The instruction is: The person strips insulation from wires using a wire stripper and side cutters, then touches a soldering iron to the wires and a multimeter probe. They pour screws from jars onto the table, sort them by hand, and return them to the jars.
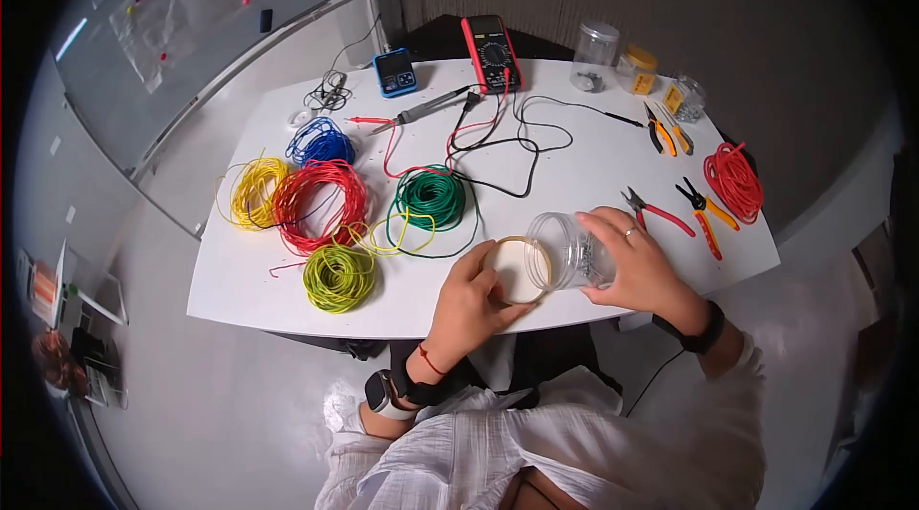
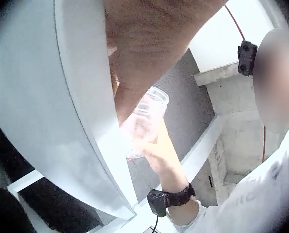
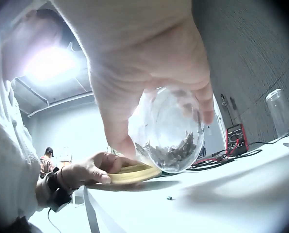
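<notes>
My left hand [image 1: 463, 307] grips a shallow round lid [image 1: 515, 273] by its side, close over the table's front edge. The lid has a yellow rim, and its pale inside faces up. In my right hand [image 1: 639, 266] is a clear plastic jar [image 1: 548, 247], lying on its side with its mouth toward the lid. Small metal screws [image 3: 176, 153] lie heaped along the jar's lower wall in the right wrist view. The jar's mouth overlaps the lid's right edge in the head view. From the left wrist, the forearm mostly hides the lid.
Wire coils in red [image 1: 321, 209], green [image 1: 431, 199], blue [image 1: 323, 142] and yellow [image 1: 254, 194] lie left. A multimeter [image 1: 493, 54], soldering iron [image 1: 426, 108] and several jars [image 1: 595, 55] stand or lie behind. Cutters [image 1: 661, 213], wire strippers [image 1: 706, 218] and a red coil [image 1: 735, 183] are right.
</notes>
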Tool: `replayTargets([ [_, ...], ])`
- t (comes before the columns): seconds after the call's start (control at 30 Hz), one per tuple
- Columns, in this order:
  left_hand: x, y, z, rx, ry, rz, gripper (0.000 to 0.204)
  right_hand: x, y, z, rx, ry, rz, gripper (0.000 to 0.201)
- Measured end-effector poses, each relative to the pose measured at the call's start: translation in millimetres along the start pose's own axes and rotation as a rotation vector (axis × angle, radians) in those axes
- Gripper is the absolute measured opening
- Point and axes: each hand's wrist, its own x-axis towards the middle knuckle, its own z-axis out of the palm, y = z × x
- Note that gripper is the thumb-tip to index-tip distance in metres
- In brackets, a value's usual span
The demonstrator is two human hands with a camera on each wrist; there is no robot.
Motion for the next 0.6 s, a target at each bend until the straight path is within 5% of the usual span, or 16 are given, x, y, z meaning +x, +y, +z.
replayTargets([
  [0.43, 0, -2, 1, -0.002, 0.099, 0.047, 0.037, 8, -9, -5, -0.112, -0.018, -0.065, 0.075],
  [0.6, -3, -7, 4, 0.034, 0.013, 0.044, 0.037, 8, -9, -5, -0.139, -0.048, -0.070, 0.075],
])
